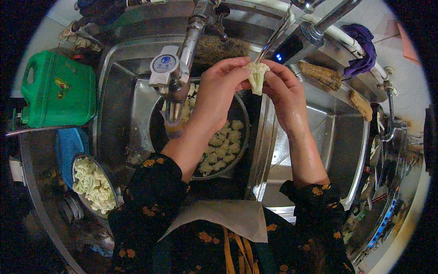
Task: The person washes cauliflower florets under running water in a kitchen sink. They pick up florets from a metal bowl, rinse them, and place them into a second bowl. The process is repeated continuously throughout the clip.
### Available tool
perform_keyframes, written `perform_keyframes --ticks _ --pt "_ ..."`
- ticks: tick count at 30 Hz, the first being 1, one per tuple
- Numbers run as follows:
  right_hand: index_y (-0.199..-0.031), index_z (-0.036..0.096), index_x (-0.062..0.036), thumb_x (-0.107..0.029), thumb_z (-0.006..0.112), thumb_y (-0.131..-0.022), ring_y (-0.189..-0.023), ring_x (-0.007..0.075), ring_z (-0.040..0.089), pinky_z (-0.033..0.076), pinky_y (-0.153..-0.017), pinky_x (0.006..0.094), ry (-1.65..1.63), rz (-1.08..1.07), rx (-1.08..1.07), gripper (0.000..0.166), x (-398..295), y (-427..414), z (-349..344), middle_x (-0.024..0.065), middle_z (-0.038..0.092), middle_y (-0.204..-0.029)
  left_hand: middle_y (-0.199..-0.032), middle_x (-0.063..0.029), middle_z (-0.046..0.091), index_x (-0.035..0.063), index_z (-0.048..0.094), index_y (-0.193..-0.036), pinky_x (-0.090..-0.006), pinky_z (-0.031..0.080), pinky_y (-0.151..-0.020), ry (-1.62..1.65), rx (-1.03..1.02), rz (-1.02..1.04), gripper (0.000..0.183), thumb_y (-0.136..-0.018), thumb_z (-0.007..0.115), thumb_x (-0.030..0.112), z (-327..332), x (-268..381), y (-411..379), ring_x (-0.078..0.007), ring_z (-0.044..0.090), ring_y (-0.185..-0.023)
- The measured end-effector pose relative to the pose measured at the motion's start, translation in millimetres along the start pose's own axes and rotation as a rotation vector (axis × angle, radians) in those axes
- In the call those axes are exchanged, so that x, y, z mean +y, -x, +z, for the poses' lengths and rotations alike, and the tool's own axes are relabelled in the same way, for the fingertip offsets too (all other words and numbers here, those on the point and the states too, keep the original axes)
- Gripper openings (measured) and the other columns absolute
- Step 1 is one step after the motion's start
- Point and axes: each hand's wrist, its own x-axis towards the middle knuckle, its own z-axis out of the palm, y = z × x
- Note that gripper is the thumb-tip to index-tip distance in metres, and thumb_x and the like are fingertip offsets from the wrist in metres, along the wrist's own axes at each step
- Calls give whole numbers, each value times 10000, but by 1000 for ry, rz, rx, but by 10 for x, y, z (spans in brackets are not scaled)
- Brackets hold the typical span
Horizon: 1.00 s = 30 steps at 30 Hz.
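Observation:
Between both hands I hold a cauliflower floret [256, 78], its stem pointing down toward me. My left hand [219, 89] pinches the floret's left side, and my right hand [284, 90] grips the right side. A stream of water [270, 44] runs from the chrome tap [318, 32] onto the floret's head. Below my left forearm sits a round metal basin [244, 150] in the left sink bowl, with many cauliflower florets [222, 147] in it. My left hand and forearm hide part of the basin.
A second tap [178, 82] overhangs the left bowl. The sink divider [261, 171] runs under my hands, beside the right bowl [316, 126]. At left stand a green jug [65, 92] and a bowl of cauliflower [94, 185]. Loofah-like scrubbers [321, 76] and a purple cloth [361, 48] are behind.

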Motion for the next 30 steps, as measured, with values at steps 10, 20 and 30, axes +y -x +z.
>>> perform_keyframes --ticks 10,20,30 --pt "-1012 521 -4 -124 548 -790 -800 93 523 424 -707 216 224 -5 -52 253 -85 36 81 44 567 -914 -876 -53 578 16 544 -934 -238 442 -672 -523 -34 119 221 -733 582 98 -111 -31 -10 -123 543 -778" --pt "-1008 537 -3 -135 511 -798 -779 113 538 434 -669 223 15 125 -99 249 23 -17 -25 54 576 -910 -915 -98 577 -46 527 -1001 -274 455 -736 -329 -162 -37 281 -744 537 66 -214 31 -26 -164 557 -815" --pt "-1015 537 -4 -141 492 -799 -785 124 547 449 -661 240 -103 195 -81 260 -43 -26 3 59 577 -907 -914 -121 563 -78 506 -1026 -250 460 -713 -140 -112 -82 324 -744 537 79 -171 62 -11 -154 560 -780"
